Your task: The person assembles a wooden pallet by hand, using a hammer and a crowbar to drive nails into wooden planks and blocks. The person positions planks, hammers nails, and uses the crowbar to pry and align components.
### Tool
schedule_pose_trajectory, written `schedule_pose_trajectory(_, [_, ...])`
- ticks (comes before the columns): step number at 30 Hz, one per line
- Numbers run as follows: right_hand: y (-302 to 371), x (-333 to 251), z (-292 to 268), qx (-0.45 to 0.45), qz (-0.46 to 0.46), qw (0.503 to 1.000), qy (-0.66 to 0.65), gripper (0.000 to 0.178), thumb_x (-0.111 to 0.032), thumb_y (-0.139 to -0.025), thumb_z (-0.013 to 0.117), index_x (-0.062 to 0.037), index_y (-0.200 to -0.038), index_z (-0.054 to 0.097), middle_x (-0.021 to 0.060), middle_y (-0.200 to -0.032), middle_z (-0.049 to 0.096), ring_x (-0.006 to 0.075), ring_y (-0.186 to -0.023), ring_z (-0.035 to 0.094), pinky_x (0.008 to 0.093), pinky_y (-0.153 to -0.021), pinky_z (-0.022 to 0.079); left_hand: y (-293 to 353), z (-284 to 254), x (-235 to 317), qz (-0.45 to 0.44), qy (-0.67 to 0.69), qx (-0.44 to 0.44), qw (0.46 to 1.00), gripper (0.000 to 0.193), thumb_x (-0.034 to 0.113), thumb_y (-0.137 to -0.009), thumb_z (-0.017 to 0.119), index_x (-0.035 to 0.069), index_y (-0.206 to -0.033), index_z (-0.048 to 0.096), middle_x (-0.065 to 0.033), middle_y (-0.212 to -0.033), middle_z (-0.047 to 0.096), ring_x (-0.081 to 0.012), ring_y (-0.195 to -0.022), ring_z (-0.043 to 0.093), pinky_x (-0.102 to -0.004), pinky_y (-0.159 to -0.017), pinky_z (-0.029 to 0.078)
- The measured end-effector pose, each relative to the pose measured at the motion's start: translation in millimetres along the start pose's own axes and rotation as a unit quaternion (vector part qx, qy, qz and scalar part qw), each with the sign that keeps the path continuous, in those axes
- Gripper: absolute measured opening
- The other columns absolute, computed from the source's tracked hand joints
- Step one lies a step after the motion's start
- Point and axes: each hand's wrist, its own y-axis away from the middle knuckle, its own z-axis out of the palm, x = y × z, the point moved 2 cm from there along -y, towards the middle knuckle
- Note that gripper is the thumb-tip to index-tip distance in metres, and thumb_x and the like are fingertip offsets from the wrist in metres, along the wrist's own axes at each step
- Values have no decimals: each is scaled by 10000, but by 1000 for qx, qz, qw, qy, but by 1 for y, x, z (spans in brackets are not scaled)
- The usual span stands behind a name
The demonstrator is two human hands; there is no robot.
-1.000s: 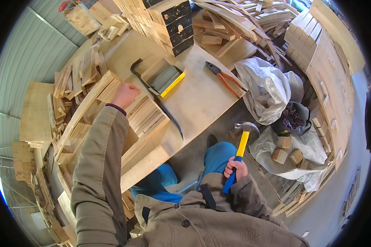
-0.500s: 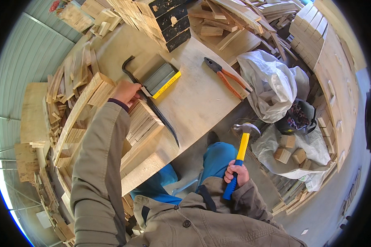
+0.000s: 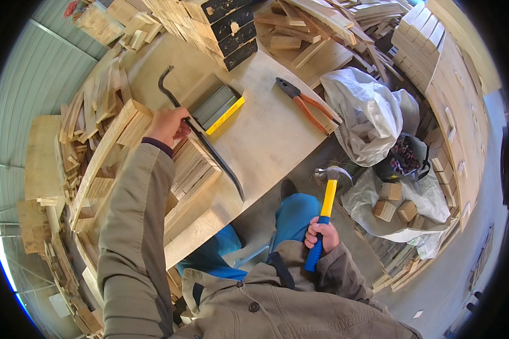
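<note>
My left hand (image 3: 168,126) is closed round the shaft of a black crowbar (image 3: 216,153), beside an open box of grey metal staples or nail strips (image 3: 216,107) with a yellow edge. The bar's hooked end points away from me, and its flattened tip lies toward the table's near edge. In my right hand (image 3: 323,235) is a claw hammer (image 3: 329,198) with a yellow and blue handle, held head up beside my leg. Pliers (image 3: 305,103) with orange handles lie on the table, right of the box.
The wooden table (image 3: 266,150) bears small wood strips (image 3: 193,169) near my left forearm and stacked black-ended timbers (image 3: 232,34) at the far side. To the right are a white sack (image 3: 367,113), a dark bag (image 3: 404,158) and wood blocks (image 3: 390,191). Scrap boards pile up left.
The crowbar's hooked end has swung farther away and to the left, with my left hand still on the shaft. My right hand holds the hammer much as before. The view has shifted slightly.
</note>
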Motion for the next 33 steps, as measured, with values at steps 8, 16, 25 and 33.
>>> schedule_pose_trajectory(8, [-3,4,-3,-11,-5,1000,6,180,-99,-895,642,-76,-1050,554,36,-753,484,157,-588,484,341,-530,453,56,-15,53,144,138,-13,980,193,178,-951,590,2,-1030,593,-131,-933,716,-224,-800,726,-371,-702,601])
schedule_pose_trajectory(16, [-8,9,-10,-27,-9,999,19,175,-105,-908,640,-87,-1056,548,24,-760,474,145,-606,468,330,-541,436,138,-25,67,230,225,-33,946,184,154,-1018,633,13,-1128,590,-103,-1004,707,-245,-882,745,-380,-751,640])
schedule_pose_trajectory(25, [-13,13,-18,-20,-9,999,44,138,-133,-919,654,-111,-1008,552,-22,-731,455,118,-596,448,306,-534,419,200,-88,44,339,423,-48,839,146,178,-1027,644,41,-996,605,-102,-933,680,-274,-822,718,-440,-769,617])
schedule_pose_trajectory(33, [-18,14,-26,-34,1,999,34,121,-133,-904,651,-110,-983,563,-9,-752,479,130,-612,472,312,-547,441,265,-158,32,445,499,-65,741,164,237,-1046,619,85,-1008,569,-27,-896,571,-171,-741,514,-349,-697,448])
